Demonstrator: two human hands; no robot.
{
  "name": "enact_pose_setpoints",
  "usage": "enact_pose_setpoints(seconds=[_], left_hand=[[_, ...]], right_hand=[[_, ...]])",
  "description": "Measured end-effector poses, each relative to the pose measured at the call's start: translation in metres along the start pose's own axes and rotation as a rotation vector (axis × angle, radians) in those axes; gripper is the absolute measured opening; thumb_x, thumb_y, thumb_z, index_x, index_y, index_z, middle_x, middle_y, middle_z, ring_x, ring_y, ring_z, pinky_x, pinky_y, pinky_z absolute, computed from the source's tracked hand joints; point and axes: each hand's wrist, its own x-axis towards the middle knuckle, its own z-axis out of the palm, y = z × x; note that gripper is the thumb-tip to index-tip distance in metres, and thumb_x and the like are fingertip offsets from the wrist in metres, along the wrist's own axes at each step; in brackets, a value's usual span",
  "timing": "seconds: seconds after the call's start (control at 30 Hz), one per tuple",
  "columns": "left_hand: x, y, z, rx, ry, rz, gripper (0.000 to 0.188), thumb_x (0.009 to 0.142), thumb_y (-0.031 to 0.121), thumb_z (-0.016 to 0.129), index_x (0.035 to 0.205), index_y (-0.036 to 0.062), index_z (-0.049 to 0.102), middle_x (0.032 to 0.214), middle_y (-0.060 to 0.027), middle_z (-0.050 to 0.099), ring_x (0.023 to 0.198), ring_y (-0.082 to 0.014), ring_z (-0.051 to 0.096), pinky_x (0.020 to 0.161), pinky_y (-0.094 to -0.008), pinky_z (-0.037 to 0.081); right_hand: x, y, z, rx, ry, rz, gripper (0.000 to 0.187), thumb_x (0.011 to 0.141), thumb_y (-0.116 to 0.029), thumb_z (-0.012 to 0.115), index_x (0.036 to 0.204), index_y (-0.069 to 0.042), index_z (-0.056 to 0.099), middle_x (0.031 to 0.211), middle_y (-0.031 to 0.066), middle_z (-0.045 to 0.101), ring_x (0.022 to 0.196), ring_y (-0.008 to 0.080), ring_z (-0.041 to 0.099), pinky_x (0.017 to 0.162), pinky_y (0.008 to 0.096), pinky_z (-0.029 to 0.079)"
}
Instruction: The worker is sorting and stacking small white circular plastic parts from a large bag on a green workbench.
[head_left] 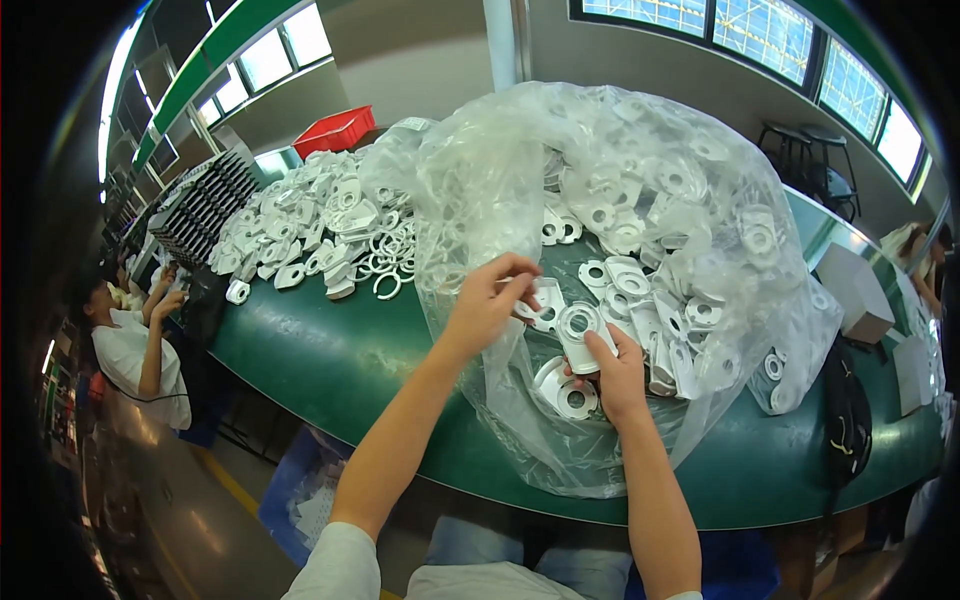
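My right hand (617, 375) is closed around a white plastic housing (580, 330), an oblong piece with a round ringed opening, thumb on its near face. To its left, my left hand (495, 300) has its fingers bent together beside another white part (546, 302); what they grip, if anything, is hidden. Both hands are at the mouth of a large clear plastic bag (470, 220) that is spread on the table. Inside it, more white housings (625, 275) lie heaped, and one (572, 398) rests just below my right hand.
On the green table (330, 350), a pile of white parts (300, 220) and loose rings (388, 250) lies left of the bag. Behind are a red crate (335, 131) and stacked black trays (205, 205). A white box (852, 290) and black bag (847, 415) stand right. A person (140, 345) works at far left.
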Motion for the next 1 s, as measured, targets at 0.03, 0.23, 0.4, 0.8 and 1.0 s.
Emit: enact_pose_setpoints(seconds=[0.03,0.23,0.4,0.8,1.0], left_hand=[[0.001,0.003,0.009,-0.004,-0.001,0.000,0.015,0.091,0.009,0.054,0.103,-0.0004,0.056,0.085,-0.0061,0.064,0.068,-0.0110,0.061,0.053,-0.0217,0.048],[0.002,-0.017,0.022,0.006,0.026,0.080,0.011,0.087,0.005,0.060,0.096,-0.0006,0.061,0.076,-0.0036,0.064,0.053,-0.0045,0.051,0.046,-0.0179,0.038],[-0.001,-0.025,0.017,0.133,0.065,0.121,0.011,0.085,0.003,0.062,0.096,-0.0010,0.063,0.074,-0.0026,0.063,0.054,-0.0037,0.048,0.048,-0.0180,0.037],[-0.015,-0.003,0.029,0.084,0.052,0.027,0.004,0.081,0.001,0.066,0.084,-0.0017,0.067,0.072,-0.0019,0.059,0.055,-0.0045,0.051,0.050,-0.0185,0.040],[-0.018,-0.017,0.035,0.164,0.036,0.207,0.004,0.079,0.001,0.067,0.082,-0.0016,0.068,0.078,-0.0018,0.060,0.063,-0.0054,0.055,0.056,-0.0195,0.042]], right_hand=[[-0.001,-0.003,0.001,-0.004,0.019,0.032,0.022,0.092,-0.016,0.053,0.104,0.002,0.055,0.077,0.0125,0.064,0.058,0.0167,0.062,0.044,0.0236,0.045],[0.001,0.005,0.001,0.039,-0.019,0.056,0.022,0.094,-0.019,0.050,0.102,0.000,0.057,0.079,0.0097,0.064,0.058,0.0151,0.062,0.044,0.0235,0.046],[0.002,0.003,-0.001,0.062,-0.029,0.076,0.038,0.098,-0.030,0.037,0.105,0.003,0.055,0.079,0.0133,0.064,0.058,0.0179,0.060,0.045,0.0252,0.045],[0.001,0.002,-0.004,-0.017,-0.120,0.082,0.041,0.098,-0.034,0.036,0.100,0.002,0.055,0.076,0.0120,0.063,0.054,0.0180,0.059,0.042,0.0257,0.044],[-0.001,0.001,-0.001,-0.015,-0.137,0.080,0.038,0.098,-0.033,0.037,0.101,0.001,0.054,0.076,0.0108,0.063,0.053,0.0177,0.060,0.041,0.0244,0.044]])
